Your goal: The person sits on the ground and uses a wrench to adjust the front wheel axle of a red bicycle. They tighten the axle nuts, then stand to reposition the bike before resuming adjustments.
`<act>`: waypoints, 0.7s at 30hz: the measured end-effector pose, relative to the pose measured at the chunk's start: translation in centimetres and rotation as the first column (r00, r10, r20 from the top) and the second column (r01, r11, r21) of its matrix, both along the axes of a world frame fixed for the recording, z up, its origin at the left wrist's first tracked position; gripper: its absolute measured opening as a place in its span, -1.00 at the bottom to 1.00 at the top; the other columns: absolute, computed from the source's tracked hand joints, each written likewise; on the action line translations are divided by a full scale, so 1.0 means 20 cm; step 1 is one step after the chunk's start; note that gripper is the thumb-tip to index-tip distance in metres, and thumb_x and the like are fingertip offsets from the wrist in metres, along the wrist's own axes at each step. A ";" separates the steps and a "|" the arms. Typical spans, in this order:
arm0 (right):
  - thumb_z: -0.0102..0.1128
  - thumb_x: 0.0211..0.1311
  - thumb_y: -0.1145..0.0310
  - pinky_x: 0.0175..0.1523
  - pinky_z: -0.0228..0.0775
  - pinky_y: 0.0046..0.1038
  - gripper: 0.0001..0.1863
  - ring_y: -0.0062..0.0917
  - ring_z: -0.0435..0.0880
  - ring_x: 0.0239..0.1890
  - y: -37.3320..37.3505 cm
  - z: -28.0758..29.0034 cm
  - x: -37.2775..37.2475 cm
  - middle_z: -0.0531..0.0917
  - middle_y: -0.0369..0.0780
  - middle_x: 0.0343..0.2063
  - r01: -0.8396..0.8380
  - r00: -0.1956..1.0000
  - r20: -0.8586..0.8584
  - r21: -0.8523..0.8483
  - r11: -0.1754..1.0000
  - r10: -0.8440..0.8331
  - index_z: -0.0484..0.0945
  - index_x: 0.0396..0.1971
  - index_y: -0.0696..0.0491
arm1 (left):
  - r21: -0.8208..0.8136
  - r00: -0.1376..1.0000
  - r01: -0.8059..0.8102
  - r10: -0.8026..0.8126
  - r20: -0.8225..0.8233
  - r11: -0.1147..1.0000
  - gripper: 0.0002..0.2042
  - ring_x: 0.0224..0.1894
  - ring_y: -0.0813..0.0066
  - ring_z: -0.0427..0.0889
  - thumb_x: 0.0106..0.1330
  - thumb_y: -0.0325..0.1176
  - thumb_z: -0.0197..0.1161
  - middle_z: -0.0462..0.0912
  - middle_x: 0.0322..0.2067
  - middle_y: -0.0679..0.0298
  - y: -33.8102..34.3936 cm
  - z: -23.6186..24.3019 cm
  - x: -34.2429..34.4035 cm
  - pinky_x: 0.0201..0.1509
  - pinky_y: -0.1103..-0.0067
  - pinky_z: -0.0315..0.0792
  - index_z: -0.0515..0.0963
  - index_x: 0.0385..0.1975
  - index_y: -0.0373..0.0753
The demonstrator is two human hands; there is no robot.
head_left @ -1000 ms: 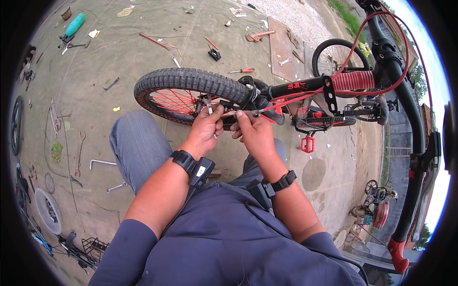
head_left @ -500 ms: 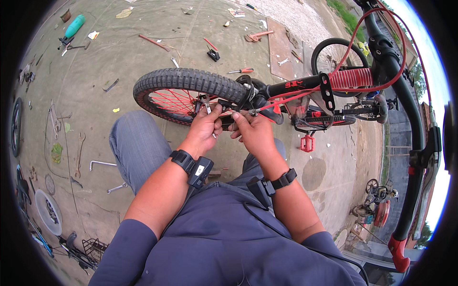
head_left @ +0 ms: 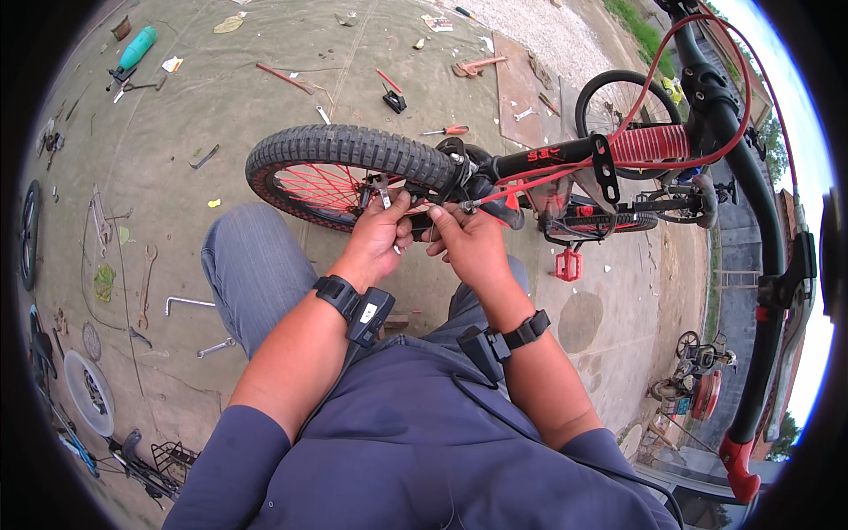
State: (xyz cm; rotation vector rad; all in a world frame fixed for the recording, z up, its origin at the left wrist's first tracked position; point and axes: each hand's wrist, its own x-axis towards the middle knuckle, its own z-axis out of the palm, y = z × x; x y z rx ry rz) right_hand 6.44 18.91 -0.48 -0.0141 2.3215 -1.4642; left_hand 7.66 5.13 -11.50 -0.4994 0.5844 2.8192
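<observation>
On the person's left wrist, a black box (head_left: 369, 320) bears a small pale label. Just beyond, the left hand (head_left: 377, 243) is closed around a silver wrench (head_left: 384, 198); the right hand's (head_left: 475, 240) thumb and fingers are pinched together, but what they grip cannot be told. The bicycle (head_left: 652, 147) is right in front, red lettering on its black frame tube (head_left: 572, 155), its front tyre (head_left: 344, 144) standing between the hands and an orange-handled screwdriver (head_left: 456, 130). Farther off lies a brown board (head_left: 515, 75).

Daylight was bright & soft, w/ only faint shadows on the floor (head_left: 177, 199); sky (head_left: 815, 353) glared white at far R. Fisheye bowed the bar (head_left: 767, 353), corners went blk, no obvious blur.
</observation>
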 end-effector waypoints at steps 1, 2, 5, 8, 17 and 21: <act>0.15 0.51 0.23 -0.54 0.37 -0.62 -0.74 -0.67 0.69 -0.56 0.00 0.00 0.00 0.71 -0.29 -0.49 0.002 1.000 0.000 0.002 1.000 -0.002 0.65 -0.14 0.13 | 0.010 1.000 0.002 -0.002 -0.004 1.000 -0.85 -0.58 0.74 0.31 0.50 -0.20 0.25 0.65 -0.25 0.45 0.00 0.00 0.00 -0.55 0.68 0.18 0.52 -0.12 -0.10; 0.15 0.51 0.23 -0.54 0.37 -0.63 -0.74 -0.67 0.69 -0.56 0.00 -0.01 0.00 0.71 -0.30 -0.49 0.004 1.000 0.001 0.004 1.000 -0.004 0.66 -0.14 0.13 | 0.020 1.000 0.004 -0.003 -0.008 1.000 -0.85 -0.57 0.74 0.31 0.50 -0.20 0.25 0.66 -0.25 0.44 0.00 0.01 0.00 -0.55 0.68 0.18 0.51 -0.12 -0.10; 0.16 0.51 0.22 -0.55 0.37 -0.63 -0.73 -0.67 0.69 -0.56 0.00 0.00 0.00 0.71 -0.30 -0.49 0.007 1.000 0.003 0.014 1.000 -0.007 0.66 -0.15 0.13 | 0.010 1.000 0.021 -0.021 0.015 1.000 -0.90 -0.57 0.79 0.33 0.54 -0.21 0.17 0.63 -0.28 0.45 0.00 0.03 0.00 -0.56 0.73 0.18 0.48 -0.11 -0.03; 0.17 0.50 0.21 -0.54 0.38 -0.63 -0.72 -0.68 0.70 -0.56 0.00 0.01 0.01 0.71 -0.30 -0.49 0.013 1.000 0.006 0.013 1.000 -0.013 0.66 -0.17 0.13 | 0.054 1.000 0.014 -0.015 0.018 0.998 -0.88 -0.58 0.78 0.33 0.53 -0.20 0.19 0.64 -0.31 0.44 0.00 0.03 -0.01 -0.55 0.72 0.19 0.50 -0.11 -0.05; 0.19 0.47 0.32 -0.44 0.45 -0.57 -0.76 -0.65 0.64 -0.55 -0.03 0.05 0.02 0.69 -0.28 -0.50 0.063 0.997 0.050 -0.034 0.997 -0.062 0.68 -0.20 0.21 | 0.073 1.000 0.024 -0.025 0.007 0.997 -0.86 -0.59 0.76 0.32 0.52 -0.19 0.21 0.68 -0.31 0.38 0.00 -0.01 -0.03 -0.52 0.72 0.23 0.53 -0.14 -0.08; 0.19 0.48 0.29 -0.44 0.45 -0.57 -0.75 -0.65 0.64 -0.56 -0.02 0.04 0.02 0.69 -0.28 -0.49 0.062 0.997 0.044 -0.059 0.996 -0.060 0.68 -0.20 0.20 | 0.071 1.000 0.029 -0.029 -0.004 0.997 -0.86 -0.59 0.76 0.32 0.53 -0.19 0.20 0.67 -0.31 0.38 -0.01 0.00 -0.02 -0.50 0.71 0.26 0.53 -0.15 -0.08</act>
